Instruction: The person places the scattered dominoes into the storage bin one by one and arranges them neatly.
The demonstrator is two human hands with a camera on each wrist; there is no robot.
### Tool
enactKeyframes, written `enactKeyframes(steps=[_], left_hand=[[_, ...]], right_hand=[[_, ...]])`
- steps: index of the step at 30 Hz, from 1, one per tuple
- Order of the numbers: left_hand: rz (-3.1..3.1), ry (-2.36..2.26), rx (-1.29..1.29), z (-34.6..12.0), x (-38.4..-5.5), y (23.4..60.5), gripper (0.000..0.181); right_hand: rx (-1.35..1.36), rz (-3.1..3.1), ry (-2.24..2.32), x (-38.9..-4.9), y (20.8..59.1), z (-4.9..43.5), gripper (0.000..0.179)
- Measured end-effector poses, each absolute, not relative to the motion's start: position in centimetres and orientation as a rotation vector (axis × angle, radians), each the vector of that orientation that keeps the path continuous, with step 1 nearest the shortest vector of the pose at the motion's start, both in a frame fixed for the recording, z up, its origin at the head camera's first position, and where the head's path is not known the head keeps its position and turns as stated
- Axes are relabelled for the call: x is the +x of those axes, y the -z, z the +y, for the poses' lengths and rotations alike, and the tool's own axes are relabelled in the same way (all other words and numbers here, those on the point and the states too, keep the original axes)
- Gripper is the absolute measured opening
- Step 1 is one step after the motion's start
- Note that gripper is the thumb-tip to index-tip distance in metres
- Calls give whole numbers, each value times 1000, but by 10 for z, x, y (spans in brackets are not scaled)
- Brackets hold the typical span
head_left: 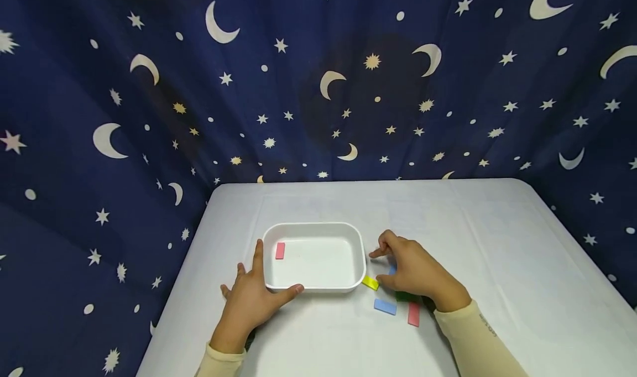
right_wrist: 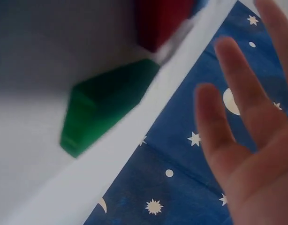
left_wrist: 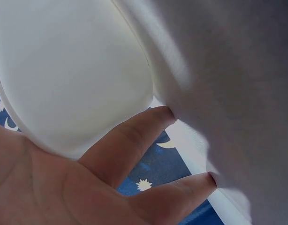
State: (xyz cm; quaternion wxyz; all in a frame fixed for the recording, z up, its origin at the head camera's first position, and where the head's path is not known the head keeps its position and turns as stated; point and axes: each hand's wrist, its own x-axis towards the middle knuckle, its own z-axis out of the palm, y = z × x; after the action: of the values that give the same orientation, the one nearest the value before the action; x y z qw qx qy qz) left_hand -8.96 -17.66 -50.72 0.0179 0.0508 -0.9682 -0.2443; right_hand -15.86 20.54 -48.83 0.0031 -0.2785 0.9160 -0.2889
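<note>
Currently, the right hand [head_left: 417, 267] has thumb and fingertips apart, yellow block [head_left: 370, 282] beside its thumb, white tray [head_left: 323, 263] left of it, the left hand [head_left: 247, 305] spread at the tray's corner; a sideways thumb brush could knock the block away.

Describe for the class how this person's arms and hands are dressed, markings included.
The left hand and right hand wear no gloves. The left sleeve and right sleeve are plain pale cream, ending at the wrists. Small dark lettering marks the right sleeve, too small to read.
</note>
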Motion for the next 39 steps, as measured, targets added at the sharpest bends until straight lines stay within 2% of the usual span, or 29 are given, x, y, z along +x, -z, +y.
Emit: enactKeyframes(steps=[3, 13, 18, 39], left_hand=[[-3022, 751, 162, -176, -89, 509, 152], [-3022, 757, 172, -176, -87, 512, 153], [-3008, 747, 163, -176, -88, 511, 151], [-3004, 737, 195, -176, -88, 510, 152]], right_hand=[[-917, 2814, 922, -157, 492, 209, 55], [-1172, 2727, 923, -154, 500, 206, 43], [-1297, 2677, 968, -153, 502, 201, 43], [-1242, 2777, 830, -153, 501, 195, 40]])
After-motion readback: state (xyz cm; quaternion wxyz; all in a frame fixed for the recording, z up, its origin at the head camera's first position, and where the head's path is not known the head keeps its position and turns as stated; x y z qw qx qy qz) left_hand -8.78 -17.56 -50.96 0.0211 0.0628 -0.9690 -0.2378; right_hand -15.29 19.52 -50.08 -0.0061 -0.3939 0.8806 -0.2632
